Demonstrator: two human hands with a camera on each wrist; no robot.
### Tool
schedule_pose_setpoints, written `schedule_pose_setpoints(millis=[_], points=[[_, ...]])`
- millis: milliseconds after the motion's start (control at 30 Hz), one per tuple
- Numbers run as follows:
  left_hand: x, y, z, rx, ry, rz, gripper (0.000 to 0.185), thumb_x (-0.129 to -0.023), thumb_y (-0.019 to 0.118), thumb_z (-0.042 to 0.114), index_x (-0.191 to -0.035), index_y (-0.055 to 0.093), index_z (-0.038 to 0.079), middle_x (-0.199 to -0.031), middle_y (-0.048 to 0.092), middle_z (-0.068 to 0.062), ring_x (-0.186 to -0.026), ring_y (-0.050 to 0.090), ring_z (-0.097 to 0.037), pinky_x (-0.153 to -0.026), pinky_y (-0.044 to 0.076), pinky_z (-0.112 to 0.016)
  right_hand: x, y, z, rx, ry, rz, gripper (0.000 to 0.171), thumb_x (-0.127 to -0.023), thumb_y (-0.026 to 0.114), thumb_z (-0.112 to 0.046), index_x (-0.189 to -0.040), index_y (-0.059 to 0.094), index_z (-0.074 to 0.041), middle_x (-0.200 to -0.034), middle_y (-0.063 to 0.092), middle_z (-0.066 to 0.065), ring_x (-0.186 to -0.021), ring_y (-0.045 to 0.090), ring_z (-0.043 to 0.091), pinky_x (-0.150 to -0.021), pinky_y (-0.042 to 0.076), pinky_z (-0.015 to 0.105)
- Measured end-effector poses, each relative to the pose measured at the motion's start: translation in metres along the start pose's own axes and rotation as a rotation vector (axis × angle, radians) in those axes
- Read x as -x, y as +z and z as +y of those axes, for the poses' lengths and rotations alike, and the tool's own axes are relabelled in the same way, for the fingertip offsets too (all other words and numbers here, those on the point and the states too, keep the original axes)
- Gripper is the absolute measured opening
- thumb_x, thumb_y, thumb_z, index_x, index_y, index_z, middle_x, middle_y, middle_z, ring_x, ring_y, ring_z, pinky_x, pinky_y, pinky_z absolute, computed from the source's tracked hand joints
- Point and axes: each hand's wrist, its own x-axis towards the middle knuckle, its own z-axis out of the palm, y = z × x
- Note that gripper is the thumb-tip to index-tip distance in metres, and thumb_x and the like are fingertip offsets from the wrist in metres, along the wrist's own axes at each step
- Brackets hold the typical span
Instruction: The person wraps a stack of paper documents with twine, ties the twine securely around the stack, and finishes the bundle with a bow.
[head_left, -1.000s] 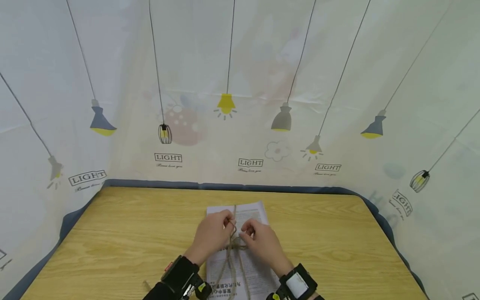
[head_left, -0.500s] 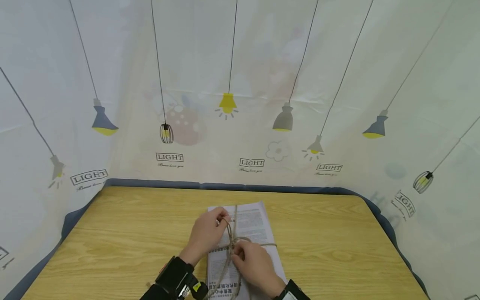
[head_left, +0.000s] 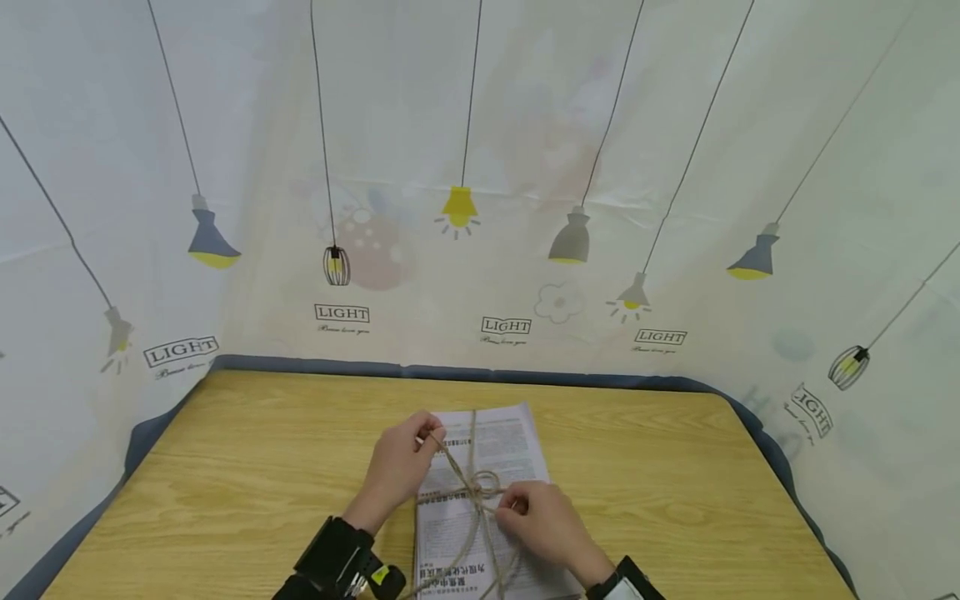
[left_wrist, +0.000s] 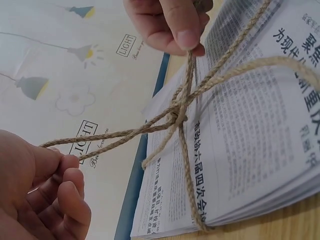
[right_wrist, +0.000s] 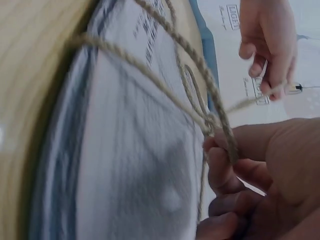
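A stack of printed newspaper sheets [head_left: 510, 442] lies on the table, with brown twine [head_left: 472, 425] crossed around it. A knot [left_wrist: 176, 116] sits at the crossing, and a small round loop shows beside it in the head view. Up and left of the knot, my left hand [head_left: 401, 458] pinches a doubled length of twine [left_wrist: 137, 131], drawn straight. Right of the knot, close above the papers, my right hand [head_left: 547, 521] pinches another strand [right_wrist: 225, 127] between thumb and finger. Loose twine ends trail over the lower part of the stack.
The wooden table [head_left: 675, 483] extends on both sides of the stack. Behind it hangs a pale curtain [head_left: 420, 333] printed with lamps, with a dark blue band along the table's back edge. Wrist cameras are strapped to both arms.
My left hand has moved left, stretching its twine away from the knot. My right hand came down toward the knot, then shifted right with its strand. The knot and small loop are more exposed.
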Motion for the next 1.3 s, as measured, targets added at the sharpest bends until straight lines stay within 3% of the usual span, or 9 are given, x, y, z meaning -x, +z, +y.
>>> schedule_pose_setpoints(millis=[133,300,400,500,633,733,833,1033,1300], points=[[0.001,-0.002,0.0,0.01,-0.011,-0.001,0.006,-0.098,0.059,0.021,-0.094,0.063,0.019,-0.082,0.063,0.003,-0.064,0.051,-0.009,-0.055,0.04,-0.024,0.002,-0.012,0.004,-0.061,0.021,-0.048,0.012,-0.09,0.067,-0.024,-0.086,0.072,-0.014,-0.071,0.061,-0.005,-0.059,0.048,0.006,-0.055,0.039,0.023],[0.003,-0.004,0.0,0.025,-0.022,-0.004,0.007,-0.099,0.058,0.022,-0.094,0.063,0.02,-0.083,0.064,-0.002,-0.061,0.048,-0.011,-0.053,0.038,-0.024,0.0,-0.016,0.008,-0.389,0.115,-0.102,0.021,-0.096,0.061,-0.02,-0.101,0.066,0.0,-0.08,0.061,0.005,-0.064,0.055,0.009,-0.057,0.048,0.025],[0.004,-0.005,-0.001,0.032,-0.024,-0.009,0.007,-0.099,0.058,0.022,-0.094,0.063,0.02,-0.083,0.063,-0.001,-0.06,0.048,-0.011,-0.053,0.037,-0.024,-0.003,-0.015,0.009,-0.482,0.166,-0.11,0.024,-0.098,0.058,-0.018,-0.106,0.063,0.003,-0.084,0.059,0.007,-0.063,0.054,0.011,-0.055,0.047,0.026],[0.004,-0.004,-0.002,0.039,-0.015,-0.017,0.006,-0.099,0.058,0.021,-0.095,0.063,0.021,-0.083,0.063,0.0,-0.061,0.048,-0.011,-0.055,0.038,-0.024,-0.006,-0.015,0.009,-0.371,0.171,-0.07,0.019,-0.097,0.06,-0.019,-0.103,0.065,-0.002,-0.088,0.06,0.005,-0.07,0.051,0.013,-0.06,0.043,0.027],[0.005,-0.004,-0.002,0.041,-0.011,-0.028,0.008,-0.099,0.057,0.021,-0.096,0.064,0.018,-0.084,0.064,-0.002,-0.063,0.05,-0.011,-0.057,0.04,-0.025,-0.011,-0.02,0.008,-0.133,0.099,-0.009,0.011,-0.093,0.066,-0.022,-0.092,0.071,-0.012,-0.094,0.068,0.001,-0.087,0.06,0.017,-0.074,0.049,0.035],[0.005,-0.004,-0.003,0.038,-0.008,-0.03,0.009,-0.099,0.058,0.022,-0.096,0.065,0.018,-0.083,0.063,0.002,-0.065,0.05,-0.011,-0.059,0.041,-0.024,-0.018,-0.024,0.006,0.024,0.042,0.028,0.007,-0.09,0.069,-0.023,-0.085,0.072,-0.017,-0.089,0.07,-0.002,-0.08,0.062,0.015,-0.069,0.05,0.035],[0.006,-0.003,-0.004,0.035,0.0,-0.027,0.008,-0.099,0.058,0.023,-0.096,0.065,0.02,-0.083,0.061,0.007,-0.066,0.05,-0.01,-0.059,0.041,-0.024,-0.027,-0.023,0.006,0.15,-0.012,0.07,0.007,-0.088,0.071,-0.021,-0.082,0.07,-0.019,-0.082,0.066,-0.006,-0.069,0.054,0.007,-0.062,0.043,0.027],[0.007,-0.002,-0.005,0.041,-0.004,-0.031,0.007,-0.099,0.059,0.025,-0.095,0.064,0.024,-0.082,0.06,0.01,-0.064,0.049,-0.009,-0.058,0.04,-0.024,-0.042,-0.01,0.01,0.219,-0.13,0.132,0.008,-0.086,0.073,-0.017,-0.081,0.067,-0.019,-0.08,0.066,-0.006,-0.072,0.058,0.006,-0.066,0.048,0.027],[0.009,-0.003,-0.003,0.053,0.027,-0.021,0.007,-0.098,0.059,0.023,-0.093,0.064,0.025,-0.082,0.06,0.009,-0.062,0.046,-0.008,-0.057,0.039,-0.023,-0.051,0.005,0.013,0.304,-0.091,0.195,0.011,-0.084,0.076,-0.024,-0.078,0.066,-0.024,-0.081,0.065,-0.01,-0.069,0.056,0.003,-0.06,0.044,0.024]])
